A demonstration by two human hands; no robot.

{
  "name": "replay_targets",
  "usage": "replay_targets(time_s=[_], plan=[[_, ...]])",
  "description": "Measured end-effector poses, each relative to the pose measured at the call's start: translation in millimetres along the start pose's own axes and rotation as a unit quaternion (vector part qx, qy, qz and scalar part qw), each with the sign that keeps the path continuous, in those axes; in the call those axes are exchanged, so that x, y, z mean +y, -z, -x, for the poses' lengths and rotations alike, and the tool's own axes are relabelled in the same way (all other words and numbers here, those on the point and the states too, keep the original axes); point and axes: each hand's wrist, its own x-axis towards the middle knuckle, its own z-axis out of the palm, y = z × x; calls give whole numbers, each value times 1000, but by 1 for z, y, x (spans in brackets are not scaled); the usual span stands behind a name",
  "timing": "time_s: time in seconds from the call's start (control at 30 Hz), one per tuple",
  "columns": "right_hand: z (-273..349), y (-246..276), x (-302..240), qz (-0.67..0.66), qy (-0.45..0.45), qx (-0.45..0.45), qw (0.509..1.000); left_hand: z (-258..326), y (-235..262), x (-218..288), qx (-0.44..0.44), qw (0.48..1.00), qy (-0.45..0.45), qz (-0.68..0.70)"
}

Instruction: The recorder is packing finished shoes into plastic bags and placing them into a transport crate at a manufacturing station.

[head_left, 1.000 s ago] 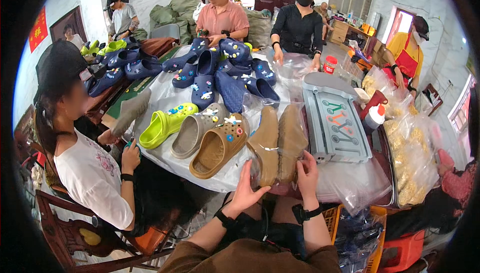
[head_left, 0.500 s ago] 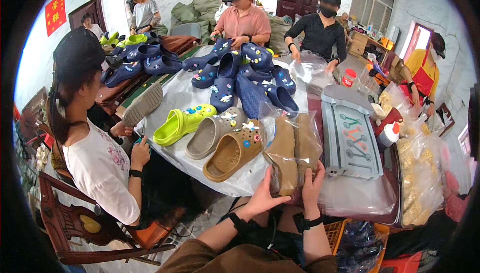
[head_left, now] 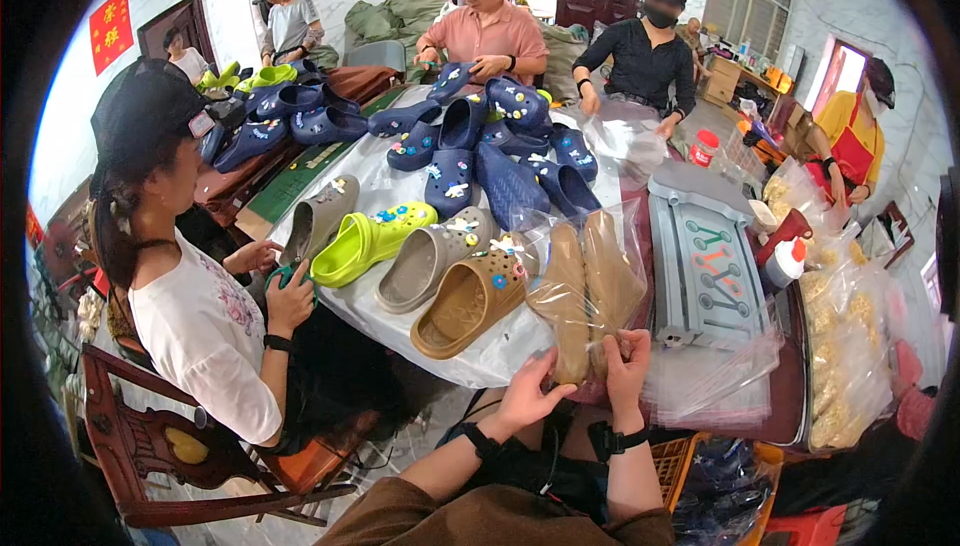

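At the near edge of the table (head_left: 455, 370), the brown pair (head_left: 570, 311) leans side by side inside a clear bag (head_left: 634, 231), and glare and creases make the film's outline hard to follow. The pair's lower ends slip behind the fingers. Left hand (head_left: 530, 393): thumb across the front, some fingertips out of sight behind, clamped on the bag's bottom. Right hand (head_left: 627, 371): upright, thumb and forefinger pinched together on the film. Both forearms rise from below, black bands at the wrists. Crowding the left, a decorated brown clog (head_left: 465, 301) sits just beside the bag, then a grey clog (head_left: 415, 271), then a green clog (head_left: 365, 246); navy clogs (head_left: 480, 161) heap up beyond. Over right, a grey panel (head_left: 705, 251) stands near loose bags (head_left: 710, 386). Below, an orange crate (head_left: 672, 466), half hidden behind the right forearm, cut off at the bottom.
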Motion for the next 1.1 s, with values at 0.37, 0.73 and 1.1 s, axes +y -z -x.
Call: replay_targets(time_s=[0.37,0.73,1.1], plan=[[24,3,-22,139,44,-50,988,-12,16,34,65,997,-32,-40],[36,-15,-55,203,31,-4,979,2,-5,4,59,993,-33,-95],[53,11,-56,299,87,76,947,6,-12,29,-102,988,-114,35]])
